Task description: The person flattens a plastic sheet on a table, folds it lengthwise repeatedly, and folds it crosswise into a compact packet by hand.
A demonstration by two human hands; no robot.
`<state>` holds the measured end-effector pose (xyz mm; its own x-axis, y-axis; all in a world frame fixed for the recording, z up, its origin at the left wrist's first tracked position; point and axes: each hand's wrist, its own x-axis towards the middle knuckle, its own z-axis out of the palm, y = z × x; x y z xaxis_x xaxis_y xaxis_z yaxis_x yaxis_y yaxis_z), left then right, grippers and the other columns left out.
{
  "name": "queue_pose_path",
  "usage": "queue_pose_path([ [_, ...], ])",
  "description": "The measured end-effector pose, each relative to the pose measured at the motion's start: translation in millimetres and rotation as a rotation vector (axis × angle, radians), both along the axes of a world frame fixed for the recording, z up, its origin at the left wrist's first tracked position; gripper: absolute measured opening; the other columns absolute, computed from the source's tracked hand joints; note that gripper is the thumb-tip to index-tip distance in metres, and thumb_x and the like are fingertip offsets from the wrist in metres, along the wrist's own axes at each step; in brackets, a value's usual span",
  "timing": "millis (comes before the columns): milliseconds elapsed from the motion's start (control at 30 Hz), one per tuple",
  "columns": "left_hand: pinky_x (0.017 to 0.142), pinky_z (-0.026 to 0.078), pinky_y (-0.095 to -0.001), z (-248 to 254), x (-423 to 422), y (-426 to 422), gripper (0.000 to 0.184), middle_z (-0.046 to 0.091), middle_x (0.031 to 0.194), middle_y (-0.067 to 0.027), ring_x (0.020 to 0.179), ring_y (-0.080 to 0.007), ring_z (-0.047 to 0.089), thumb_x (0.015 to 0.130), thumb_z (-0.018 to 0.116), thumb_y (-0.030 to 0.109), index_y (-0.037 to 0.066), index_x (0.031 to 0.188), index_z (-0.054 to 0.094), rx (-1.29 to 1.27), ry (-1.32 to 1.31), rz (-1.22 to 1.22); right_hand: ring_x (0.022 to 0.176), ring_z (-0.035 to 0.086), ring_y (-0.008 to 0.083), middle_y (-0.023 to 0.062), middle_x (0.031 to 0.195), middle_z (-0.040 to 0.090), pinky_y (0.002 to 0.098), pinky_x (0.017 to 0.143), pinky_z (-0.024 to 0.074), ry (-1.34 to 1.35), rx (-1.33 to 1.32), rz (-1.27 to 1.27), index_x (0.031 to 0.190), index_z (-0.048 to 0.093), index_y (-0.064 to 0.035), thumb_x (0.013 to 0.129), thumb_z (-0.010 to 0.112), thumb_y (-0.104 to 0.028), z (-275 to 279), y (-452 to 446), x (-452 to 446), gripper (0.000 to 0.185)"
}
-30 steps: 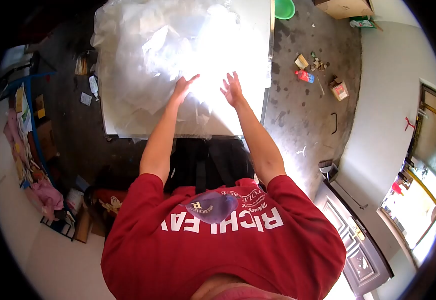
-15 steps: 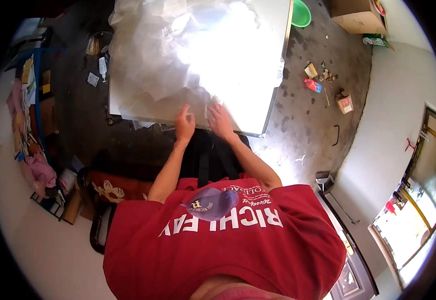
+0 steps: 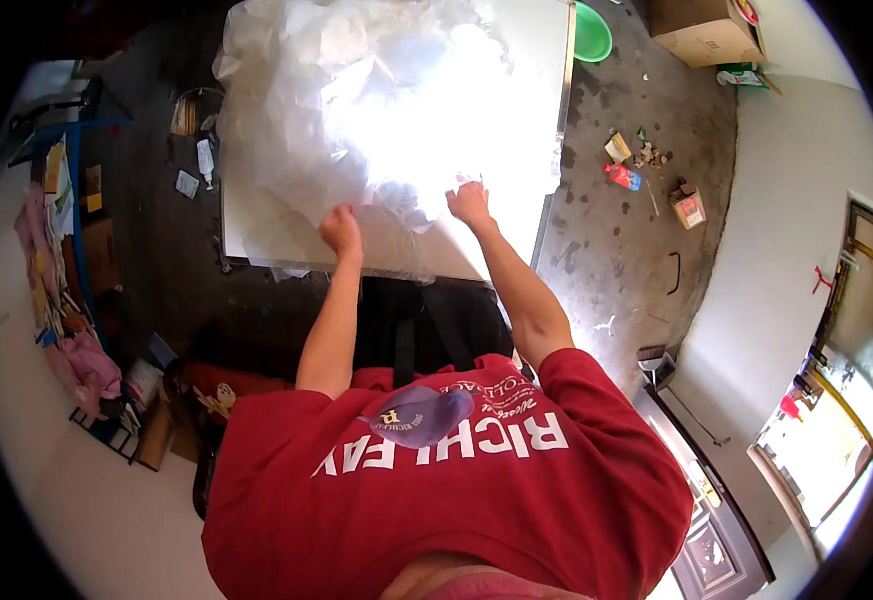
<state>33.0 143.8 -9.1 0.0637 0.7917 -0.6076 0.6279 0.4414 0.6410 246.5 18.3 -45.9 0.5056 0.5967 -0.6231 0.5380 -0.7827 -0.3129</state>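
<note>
Thin clear plastic film [image 3: 286, 150] lies crumpled in layers over a white tabletop [image 3: 246, 235]. My left hand [image 3: 341, 230] is closed at the film's near left part, its fingers bunched on the plastic. Further right, my right hand [image 3: 469, 203] is closed too, with thumb and fingers pinched together at the film. Between the two hands the film is wrinkled, and a loose end hangs toward the near table edge. Strong glare washes out the middle of the film, so its edge by my right hand is hard to see.
Right of the table are a green basin [image 3: 591, 33], a cardboard box [image 3: 704, 35], a red-and-blue bottle [image 3: 623, 177] and a small carton [image 3: 688, 206] on the floor. A cluttered shelf [image 3: 76, 230] stands at left. A chair [image 3: 221, 385] is near my left side.
My hands have moved apart, left hand leftward, right hand rightward and farther up the table. Both went from spread fingers to closed, and the film between them has shifted.
</note>
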Motion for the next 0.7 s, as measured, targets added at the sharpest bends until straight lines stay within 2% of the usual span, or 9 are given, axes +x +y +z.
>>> queue_pose_path([
  [67,0.080,0.042,-0.0386,-3.8,-14.2,14.3,0.032,0.051,0.115,-0.0240,0.104,-0.0345,0.051,0.082,0.052,0.020,-0.003,0.103,0.056,-0.062,0.071,0.144,0.121,0.036,0.0359,0.0221,0.125,0.045,0.0511,0.097,0.0305,0.086,0.008,-0.083,0.110,0.055,-0.0004,0.085,0.045,-0.029,4.8,-0.9,-2.6,0.039],
  [133,0.088,0.039,-0.0373,-23.7,-25.7,21.3,0.045,0.044,0.124,-0.0250,0.111,-0.0358,0.047,0.085,0.051,0.030,-0.004,0.116,0.049,0.372,0.154,0.505,0.095,0.058,0.0292,0.0204,0.090,0.063,0.0354,0.082,0.0454,0.049,0.317,-0.610,0.098,0.061,0.0008,0.083,0.047,-0.024,21.3,-4.4,-20.5,0.032],
  [233,0.096,0.034,-0.0360,-6.5,-17.2,41.2,0.061,0.034,0.134,-0.0239,0.120,-0.0353,0.039,0.087,0.049,0.038,-0.003,0.129,0.034,0.429,-0.080,0.476,0.110,0.047,0.0330,0.0198,0.132,0.036,0.0531,0.083,0.0435,0.728,0.470,-1.500,0.133,0.029,-0.0097,0.087,0.045,-0.033,32.8,-3.0,-40.0,0.053],
  [267,0.104,0.025,-0.0365,10.9,-9.9,43.9,0.072,0.025,0.140,-0.0206,0.128,-0.0314,0.029,0.087,0.050,0.043,-0.001,0.137,0.020,0.336,-0.171,0.400,0.110,0.047,0.0330,0.0198,0.132,0.036,0.0531,0.083,0.0435,0.726,0.472,-1.499,0.133,0.029,-0.0097,0.087,0.045,-0.033,36.9,1.9,-43.5,0.053],
  [333,0.093,0.034,-0.0341,-26.3,-16.5,56.8,0.072,0.034,0.133,-0.0183,0.117,-0.0282,0.039,0.085,0.051,0.045,0.000,0.135,0.025,0.273,-0.211,0.380,0.121,0.031,0.0437,0.0139,0.144,0.011,0.0665,0.080,0.0369,1.041,0.545,-1.877,0.139,0.006,-0.0236,0.086,0.048,-0.045,61.8,17.4,-44.1,0.071],
  [367,0.083,0.043,-0.0317,-40.0,-18.8,62.3,0.071,0.043,0.126,-0.0161,0.107,-0.0250,0.049,0.083,0.053,0.048,0.002,0.132,0.030,0.213,-0.250,0.358,0.121,0.031,0.0437,0.0139,0.144,0.011,0.0665,0.080,0.0369,1.041,0.544,-1.874,0.139,0.006,-0.0236,0.086,0.048,-0.045,58.6,20.4,-41.9,0.071],
  [433,0.075,0.043,-0.0291,-29.1,-13.5,68.3,0.064,0.049,0.113,-0.0122,0.094,-0.0212,0.051,0.082,0.055,0.044,0.002,0.126,0.037,0.069,-0.274,0.292,0.126,0.017,0.0493,0.0131,0.145,-0.003,0.0704,0.084,0.0314,1.115,0.692,-1.683,0.137,-0.009,-0.0349,0.081,0.055,-0.051,48.9,29.4,-37.4,0.087],
  [567,0.055,0.041,-0.0254,-37.9,8.8,72.9,0.040,0.054,0.083,-0.0024,0.065,-0.0124,0.050,0.079,0.061,0.027,0.002,0.108,0.050,0.001,-0.346,0.168,0.127,0.009,0.0500,0.0145,0.145,-0.003,0.0694,0.088,0.0287,1.076,0.677,-1.567,0.136,-0.012,-0.0372,0.079,0.060,-0.047,42.8,49.8,-18.6,0.092],
  [700,0.066,0.046,-0.0294,-25.8,38.5,69.0,0.054,0.055,0.099,-0.0078,0.084,-0.0165,0.054,0.072,0.064,0.018,0.003,0.119,0.043,0.012,-0.331,0.127,0.127,0.007,0.0507,0.0155,0.145,-0.003,0.0687,0.091,0.0245,1.071,0.611,-1.583,0.137,-0.012,-0.0350,0.080,0.062,-0.039,28.1,59.7,-1.5,0.093],
])
